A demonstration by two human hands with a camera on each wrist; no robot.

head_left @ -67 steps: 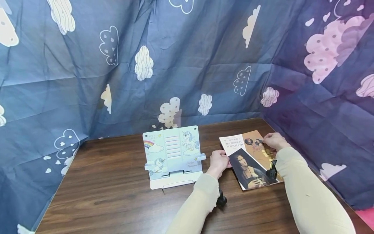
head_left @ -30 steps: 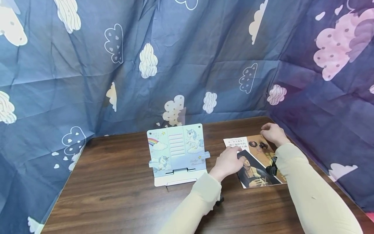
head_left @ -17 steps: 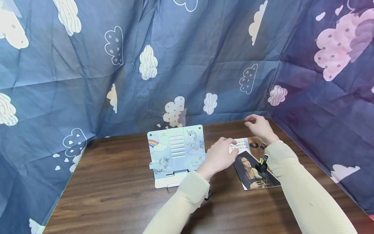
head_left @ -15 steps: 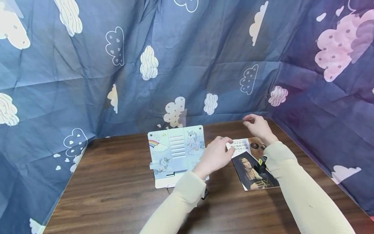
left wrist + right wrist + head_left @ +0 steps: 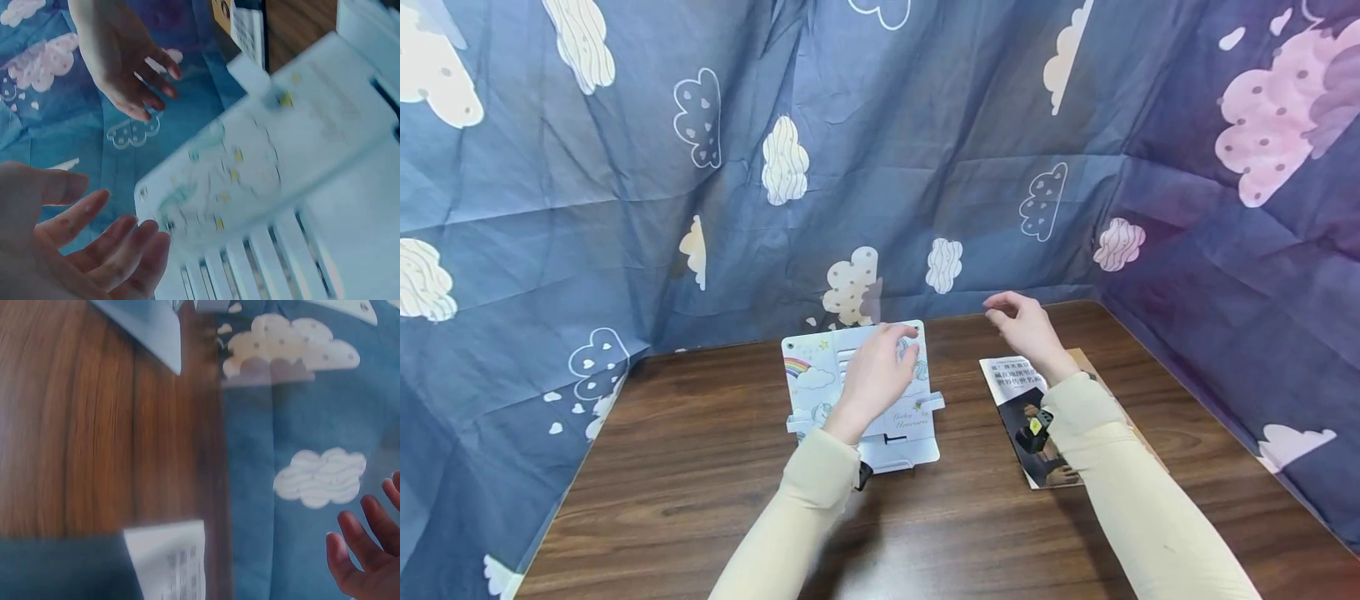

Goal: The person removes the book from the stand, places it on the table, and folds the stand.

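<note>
A pale blue book stand (image 5: pixel 910 425) with unicorn pictures stands tilted on the table. My left hand (image 5: pixel 880 375) hovers in front of its panel, thumb and fingers apart and holding nothing. In the left wrist view the fingertips of that left hand (image 5: pixel 94 244) overlap the edge of the slotted panel (image 5: pixel 250 156). To the right lies a closed book (image 5: pixel 1011 383), its cover showing a painted portrait and printed characters. Above the book's far edge is my right hand (image 5: pixel 1026 333), loosely curved with nothing in it. The right forearm hides part of the cover.
The wooden table (image 5: pixel 662 467) is bordered at the back and right by a dark blue cloth (image 5: pixel 925 125) printed with clouds. Two small side clips (image 5: pixel 931 402) stick out from the stand. Black wrist cameras (image 5: pixel 1036 429) are strapped to both wrists.
Both hands have let go of the book and moved left. The left hand has come over in front of the stand; the right hand has lifted toward the table's back. The book stays lying there.
</note>
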